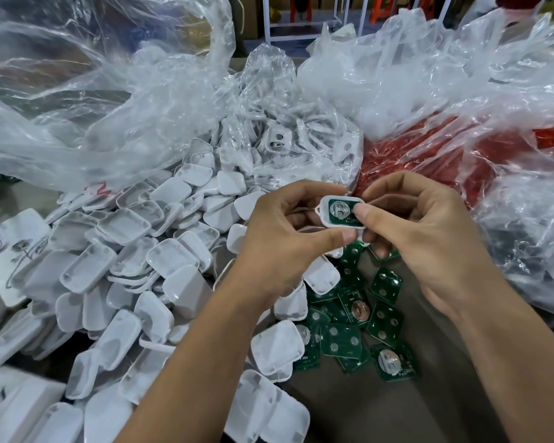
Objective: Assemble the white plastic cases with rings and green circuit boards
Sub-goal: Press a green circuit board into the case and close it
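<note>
Between both hands I hold a white plastic case (324,219) with a green circuit board (341,211) lying in it, its round metal battery clip facing up. My left hand (285,238) grips the case from the left and below, thumb under its front edge. My right hand (419,231) pinches the case's right end, thumb pressing on the board. A heap of loose white case halves (160,257) spreads across the left of the table. A small pile of green circuit boards (362,321) lies below my hands.
Crumpled clear plastic bags (115,100) cover the back of the table; one holds more white parts (279,139). A bag of red parts (429,148) sits at the right. A white phone (10,251) lies at the left edge. Bare brown tabletop (381,410) shows between my forearms.
</note>
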Available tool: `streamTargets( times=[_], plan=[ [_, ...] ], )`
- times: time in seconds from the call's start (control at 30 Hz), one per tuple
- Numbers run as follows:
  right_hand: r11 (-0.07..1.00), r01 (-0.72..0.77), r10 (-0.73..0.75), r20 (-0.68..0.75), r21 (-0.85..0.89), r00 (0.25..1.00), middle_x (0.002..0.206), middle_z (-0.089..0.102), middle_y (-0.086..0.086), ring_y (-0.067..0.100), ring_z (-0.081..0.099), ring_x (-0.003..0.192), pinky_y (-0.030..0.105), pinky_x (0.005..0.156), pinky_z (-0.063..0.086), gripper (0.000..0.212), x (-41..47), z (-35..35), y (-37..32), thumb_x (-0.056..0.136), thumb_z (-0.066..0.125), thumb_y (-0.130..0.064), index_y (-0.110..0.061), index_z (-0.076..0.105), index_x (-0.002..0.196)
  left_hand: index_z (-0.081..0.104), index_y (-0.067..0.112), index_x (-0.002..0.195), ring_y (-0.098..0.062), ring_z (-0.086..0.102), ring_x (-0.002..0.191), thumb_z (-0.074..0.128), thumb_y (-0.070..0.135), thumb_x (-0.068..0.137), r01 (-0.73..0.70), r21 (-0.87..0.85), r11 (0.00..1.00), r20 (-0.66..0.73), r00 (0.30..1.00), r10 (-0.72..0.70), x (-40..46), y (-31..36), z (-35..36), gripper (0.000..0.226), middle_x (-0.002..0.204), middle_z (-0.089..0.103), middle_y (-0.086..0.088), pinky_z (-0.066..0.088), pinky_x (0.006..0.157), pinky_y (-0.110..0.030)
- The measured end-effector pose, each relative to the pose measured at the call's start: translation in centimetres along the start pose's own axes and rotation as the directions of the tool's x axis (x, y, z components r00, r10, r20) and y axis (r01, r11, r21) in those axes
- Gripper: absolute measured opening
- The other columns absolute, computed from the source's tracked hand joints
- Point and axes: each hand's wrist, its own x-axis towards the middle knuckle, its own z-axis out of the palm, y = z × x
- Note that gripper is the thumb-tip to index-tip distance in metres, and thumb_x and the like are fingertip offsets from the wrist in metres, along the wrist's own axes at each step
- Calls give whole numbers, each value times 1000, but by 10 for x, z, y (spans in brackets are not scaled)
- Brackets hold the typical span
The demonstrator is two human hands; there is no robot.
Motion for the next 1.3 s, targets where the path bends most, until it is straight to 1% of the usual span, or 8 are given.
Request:
streamTargets(
  times=[0.13,0.23,0.4,0.67,0.77,0.9,1.03,1.3],
  plan=[
    [975,137,-134,25,-178,991,80,75,0,12,66,65,23,55,52,15,-2,0,-5,91,79,-11,-25,78,92,74,3,112,-27,76,95,87,-6,73,16,-4,1000,4,1000,-16,-1,1,0,42,102,79,-10,61,81,-28],
    [943,199,-190,59,-265,980,87,77,-7,13,71,74,21,64,56,11,-2,-2,-9,90,79,-18,-28,82,94,74,4,113,-34,74,97,86,-4,75,35,-22,999,14,999,-35,-1,2,-1,41,104,78,-13,62,80,-29],
    [931,231,-217,79,-283,973,94,76,-7,13,72,87,19,75,54,7,-1,-4,-13,91,77,-20,-22,82,95,76,7,112,-25,74,88,85,0,76,71,-66,995,43,997,-68,-2,3,-2,37,98,79,-12,62,82,-31],
    [914,282,-266,94,-293,959,96,76,-5,12,71,91,22,77,54,10,-2,-3,-16,94,72,-21,-19,81,97,78,11,114,-48,70,102,85,10,75,68,-112,991,81,995,-59,-1,1,-5,40,95,75,-25,60,92,-42],
    [909,293,-279,91,-297,956,95,74,-3,16,71,93,31,82,58,10,-2,-3,-18,91,73,-24,-19,81,96,76,10,117,-35,75,96,84,10,72,73,-145,987,111,992,-57,0,2,-5,46,99,78,-18,62,87,-35],
    [928,255,-247,63,-272,967,92,74,-3,17,71,86,39,80,61,5,-4,-1,-16,85,80,-25,-22,81,89,71,5,123,-17,76,88,80,-7,76,80,-151,985,148,987,-57,0,1,-6,49,100,79,-10,59,78,-25],
    [936,227,-218,65,-270,974,90,73,-4,18,70,80,34,75,61,9,-4,1,-13,79,86,-19,-23,81,85,69,2,127,-25,74,99,73,-14,82,101,-139,985,161,984,-78,-1,1,-8,48,110,77,-19,60,84,-30],
    [960,145,-137,49,-240,989,83,76,-4,12,70,69,22,57,57,18,-3,0,-7,79,88,-19,-26,75,90,75,9,116,-25,75,91,66,-10,92,145,-106,984,83,987,-136,0,-1,-5,32,101,79,-13,63,81,-30]
  ],
)
